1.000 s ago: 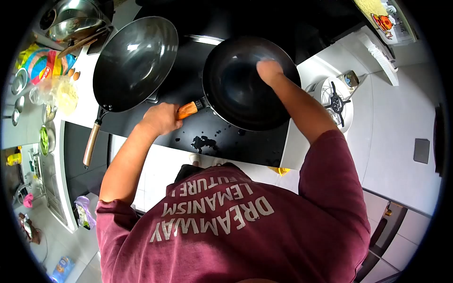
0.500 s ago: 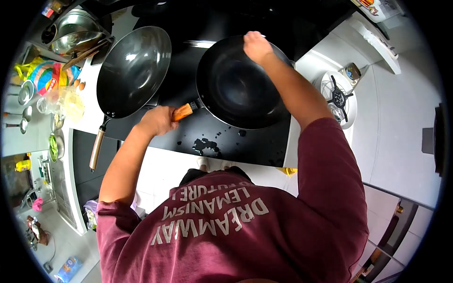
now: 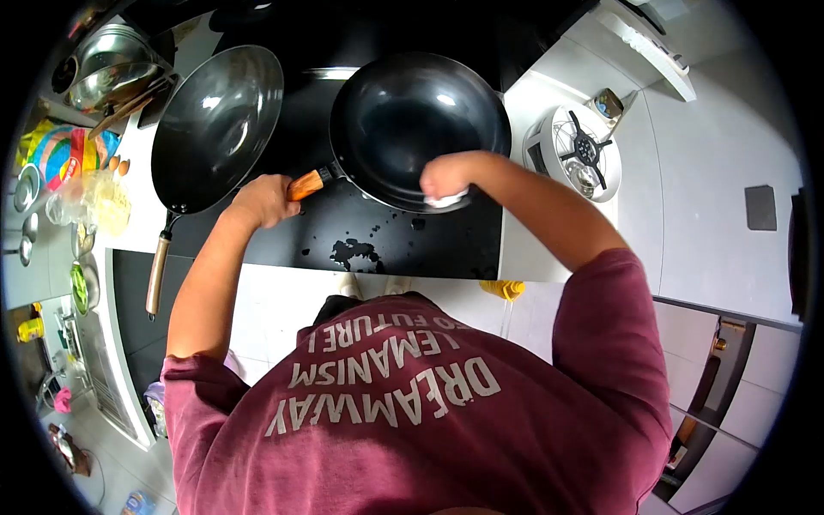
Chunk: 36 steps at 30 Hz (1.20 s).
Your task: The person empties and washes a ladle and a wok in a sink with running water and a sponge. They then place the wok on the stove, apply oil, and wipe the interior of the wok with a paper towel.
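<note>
A dark wok (image 3: pixel 403 120) rests on the black cooktop, its wooden handle (image 3: pixel 306 184) pointing toward the left. My left hand (image 3: pixel 266 201) is wrapped round the end of that handle. At the near rim of the wok, my right hand (image 3: pixel 448 174) is closed on a white paper towel (image 3: pixel 446 202), pressed to the inside edge. Most of the towel is under my fingers, and it could be a thin cloth. To the left, a second wok (image 3: pixel 219 129) stands tilted, its handle hanging toward me.
Water drops (image 3: pixel 356 253) lie on the cooktop (image 3: pixel 412 249) near its front edge. A white round holder with a black burner grate (image 3: pixel 586 149) stands on the right counter. On the left are eggs (image 3: pixel 119 165), plastic bags (image 3: pixel 90 202) and metal bowls (image 3: pixel 116 69).
My right hand with the white towel has moved from the wok's far rim to its near rim. My left hand still holds the handle. The whole view has shifted slightly.
</note>
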Each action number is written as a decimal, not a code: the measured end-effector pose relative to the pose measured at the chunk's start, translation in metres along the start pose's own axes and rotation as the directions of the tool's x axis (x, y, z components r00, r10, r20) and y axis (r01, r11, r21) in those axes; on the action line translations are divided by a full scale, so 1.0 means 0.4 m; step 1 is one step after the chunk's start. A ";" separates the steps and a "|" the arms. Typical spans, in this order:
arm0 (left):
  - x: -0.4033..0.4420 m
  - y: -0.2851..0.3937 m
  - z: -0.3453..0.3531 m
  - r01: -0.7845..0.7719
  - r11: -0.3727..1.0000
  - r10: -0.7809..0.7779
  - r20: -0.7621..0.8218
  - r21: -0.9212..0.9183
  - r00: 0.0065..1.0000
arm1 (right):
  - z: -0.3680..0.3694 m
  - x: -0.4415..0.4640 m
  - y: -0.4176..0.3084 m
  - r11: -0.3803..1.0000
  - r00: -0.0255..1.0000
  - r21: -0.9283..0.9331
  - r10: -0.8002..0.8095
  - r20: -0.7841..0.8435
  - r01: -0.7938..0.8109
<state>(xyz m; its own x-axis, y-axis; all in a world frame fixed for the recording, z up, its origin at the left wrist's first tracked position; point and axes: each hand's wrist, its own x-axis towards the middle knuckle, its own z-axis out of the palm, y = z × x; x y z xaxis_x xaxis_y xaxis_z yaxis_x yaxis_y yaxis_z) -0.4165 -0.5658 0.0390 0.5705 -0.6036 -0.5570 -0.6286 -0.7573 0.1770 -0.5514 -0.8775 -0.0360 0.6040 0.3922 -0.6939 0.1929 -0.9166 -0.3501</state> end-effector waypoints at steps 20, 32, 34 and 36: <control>-0.018 0.023 -0.003 0.042 0.999 -0.042 0.004 0.020 0.999 | -0.126 0.073 0.202 0.714 0.355 0.135 0.491 -0.795 -0.687; -0.004 0.015 -0.001 0.018 0.998 -0.017 -0.011 0.054 1.000 | -0.251 0.147 0.163 0.446 0.600 -0.571 -0.090 -0.795 -0.689; -0.009 0.019 -0.009 0.035 0.998 -0.035 -0.004 0.057 0.999 | -0.239 0.100 0.180 0.281 0.654 -0.607 0.119 -0.747 -0.744; -0.009 0.022 -0.013 0.042 0.997 -0.042 0.006 0.059 0.999 | -0.202 0.062 0.198 0.330 0.713 -0.633 0.346 -0.609 -0.700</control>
<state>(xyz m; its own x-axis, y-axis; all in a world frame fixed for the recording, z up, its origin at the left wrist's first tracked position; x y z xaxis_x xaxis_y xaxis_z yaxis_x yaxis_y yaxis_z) -0.4213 -0.5715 0.0469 0.5934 -0.5699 -0.5684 -0.6346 -0.7656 0.1052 -0.4587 -0.9468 -0.0301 0.9687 -0.0851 -0.2331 0.1300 -0.6260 0.7689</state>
